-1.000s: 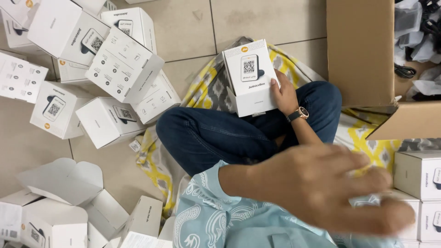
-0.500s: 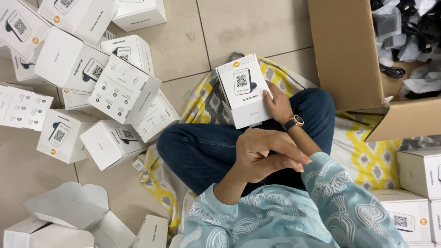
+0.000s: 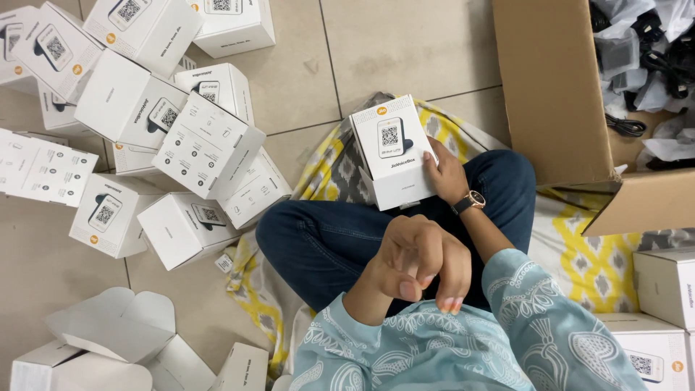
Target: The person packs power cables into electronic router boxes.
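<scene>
My right hand [image 3: 443, 172], with a wristwatch on it, grips the right side of a small white box [image 3: 391, 150]. The box carries a printed square code and rests upright on my knee in blue jeans [image 3: 326, 239]. My left hand [image 3: 418, 262] hovers close to my chest over my lap, fingers curled inward, with nothing visible in it. Both arms wear light blue patterned sleeves [image 3: 536, 326].
Many identical white boxes [image 3: 206, 145] are piled on the tiled floor at left, with opened flat ones [image 3: 108, 340] at lower left. A large brown carton [image 3: 557, 94] of bagged black cables stands at upper right. More white boxes [image 3: 666, 289] sit at right. A yellow patterned cloth [image 3: 586, 253] lies under me.
My left hand has drawn back from close to the camera toward my chest and curled its fingers. The view has tilted slightly; the box stays in my right hand.
</scene>
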